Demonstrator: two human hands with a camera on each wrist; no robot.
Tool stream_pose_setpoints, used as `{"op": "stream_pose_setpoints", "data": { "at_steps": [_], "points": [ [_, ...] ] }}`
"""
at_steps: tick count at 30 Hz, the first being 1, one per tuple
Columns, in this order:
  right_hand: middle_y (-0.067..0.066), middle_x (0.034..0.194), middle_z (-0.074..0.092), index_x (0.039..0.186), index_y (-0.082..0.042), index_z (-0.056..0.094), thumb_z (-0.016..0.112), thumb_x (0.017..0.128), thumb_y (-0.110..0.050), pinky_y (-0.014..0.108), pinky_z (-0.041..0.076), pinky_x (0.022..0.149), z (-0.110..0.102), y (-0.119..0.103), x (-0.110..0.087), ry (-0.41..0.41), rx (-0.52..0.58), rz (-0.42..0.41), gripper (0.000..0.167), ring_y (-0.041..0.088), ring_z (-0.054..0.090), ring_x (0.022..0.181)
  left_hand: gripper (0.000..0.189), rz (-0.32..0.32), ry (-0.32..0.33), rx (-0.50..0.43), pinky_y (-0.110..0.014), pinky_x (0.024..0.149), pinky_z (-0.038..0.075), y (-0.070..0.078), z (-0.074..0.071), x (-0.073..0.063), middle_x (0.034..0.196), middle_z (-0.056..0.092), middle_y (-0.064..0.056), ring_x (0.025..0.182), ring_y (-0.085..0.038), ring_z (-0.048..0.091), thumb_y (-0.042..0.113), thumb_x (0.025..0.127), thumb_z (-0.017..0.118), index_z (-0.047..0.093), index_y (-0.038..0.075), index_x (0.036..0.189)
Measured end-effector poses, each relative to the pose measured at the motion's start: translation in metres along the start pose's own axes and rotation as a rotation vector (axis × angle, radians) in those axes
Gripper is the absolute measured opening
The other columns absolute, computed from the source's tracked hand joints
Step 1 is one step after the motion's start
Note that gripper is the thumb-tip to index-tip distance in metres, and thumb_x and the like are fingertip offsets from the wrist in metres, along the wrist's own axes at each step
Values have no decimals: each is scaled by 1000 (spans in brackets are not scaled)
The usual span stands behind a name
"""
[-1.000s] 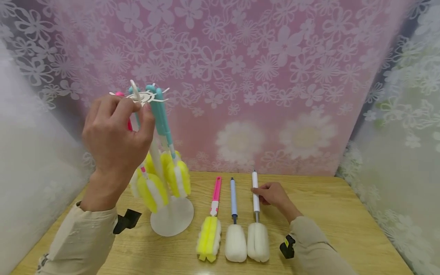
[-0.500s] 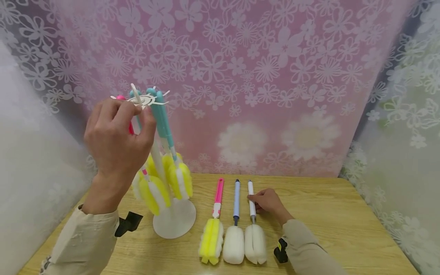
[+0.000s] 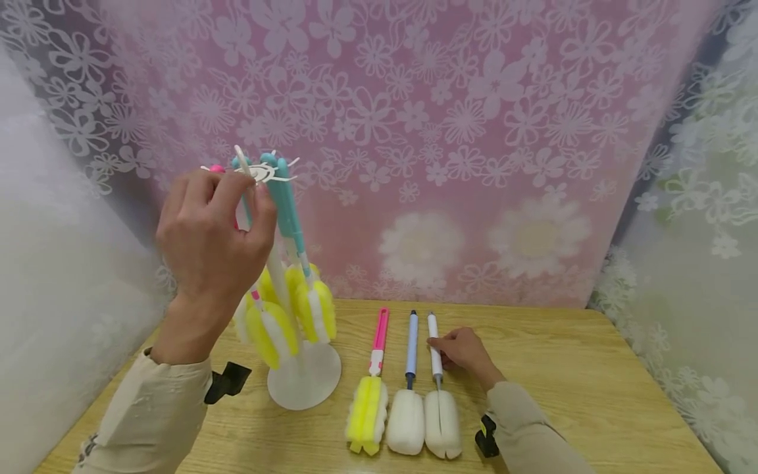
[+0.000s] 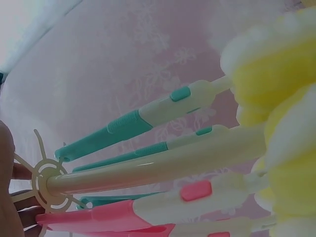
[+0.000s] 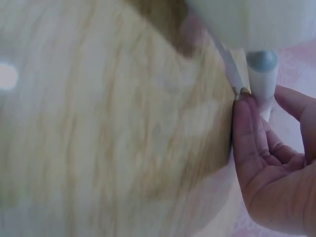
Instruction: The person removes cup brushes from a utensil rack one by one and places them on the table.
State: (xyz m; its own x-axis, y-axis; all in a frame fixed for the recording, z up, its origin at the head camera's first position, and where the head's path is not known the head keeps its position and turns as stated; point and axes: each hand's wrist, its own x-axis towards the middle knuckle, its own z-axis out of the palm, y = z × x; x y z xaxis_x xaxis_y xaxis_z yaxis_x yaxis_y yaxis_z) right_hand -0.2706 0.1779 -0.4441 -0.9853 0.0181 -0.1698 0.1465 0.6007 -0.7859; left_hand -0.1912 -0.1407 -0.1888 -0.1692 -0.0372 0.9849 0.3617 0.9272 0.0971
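Observation:
At the left of the head view, my left hand [image 3: 216,230] grips the top of a white rotating rack [image 3: 304,385]. Bottle brushes with teal handles [image 3: 285,204] and pink handles hang from its hooks, their yellow-and-white sponge heads [image 3: 316,313] down. In the left wrist view the rack's pole [image 4: 158,170] runs between those handles. My right hand [image 3: 468,352] pinches the white handle of a sponge bottle brush [image 3: 442,424] that lies on the table. Thumb and fingertips meet that handle [image 5: 261,86] in the right wrist view.
Left of the held brush lie a blue-handled brush [image 3: 405,421] with a white sponge and a pink-handled brush [image 3: 367,415] with a yellow-and-white sponge. All lie side by side on the wooden table [image 3: 551,388]. A pink floral curtain [image 3: 474,164] hangs behind.
My right hand has shifted the white-handled brush left and slightly nearer, beside the blue-handled one. The left hand keeps its grip on the rack. The head view has shifted slightly.

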Motion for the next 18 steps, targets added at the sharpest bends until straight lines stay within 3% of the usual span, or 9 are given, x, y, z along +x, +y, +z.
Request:
{"op": "stream_pose_setpoints", "data": {
  "at_steps": [6, 12, 15, 18],
  "points": [
    [10, 75, 67, 92, 5, 67, 61, 93, -27, 34, 53, 62, -14, 1, -6, 16, 46, -33, 33, 20, 64, 67, 39, -16, -33, -3, -52, 74, 41, 1, -1, -1, 82, 57, -17, 79, -38, 54, 29, 91, 41, 71, 4, 86],
    [19, 85, 66, 106, 9, 63, 54, 97, -22, 39, 56, 68, -33, -9, -9, -18, 210, -77, 33, 30, 65, 75, 40, -43, -100, -27, -51, 94, 35, 1, -8, 1, 97, 62, -19, 103, -38, 55, 27, 90, 43, 73, 2, 96],
    [20, 88, 66, 108, 6, 63, 54, 97, -22, 41, 56, 72, -38, -25, -13, -66, 306, -127, 31, 34, 66, 81, 41, -22, -109, -22, -51, 96, 34, 2, -10, 1, 102, 62, -20, 108, -37, 53, 27, 90, 43, 73, 0, 97],
    [17, 89, 66, 108, 2, 63, 55, 97, -23, 39, 56, 72, -42, -48, -22, -103, 335, -200, 29, 31, 66, 82, 41, 7, -119, -17, -52, 90, 37, 3, -13, 3, 97, 60, -21, 102, -38, 53, 25, 91, 42, 72, -2, 96]
  ]
}}
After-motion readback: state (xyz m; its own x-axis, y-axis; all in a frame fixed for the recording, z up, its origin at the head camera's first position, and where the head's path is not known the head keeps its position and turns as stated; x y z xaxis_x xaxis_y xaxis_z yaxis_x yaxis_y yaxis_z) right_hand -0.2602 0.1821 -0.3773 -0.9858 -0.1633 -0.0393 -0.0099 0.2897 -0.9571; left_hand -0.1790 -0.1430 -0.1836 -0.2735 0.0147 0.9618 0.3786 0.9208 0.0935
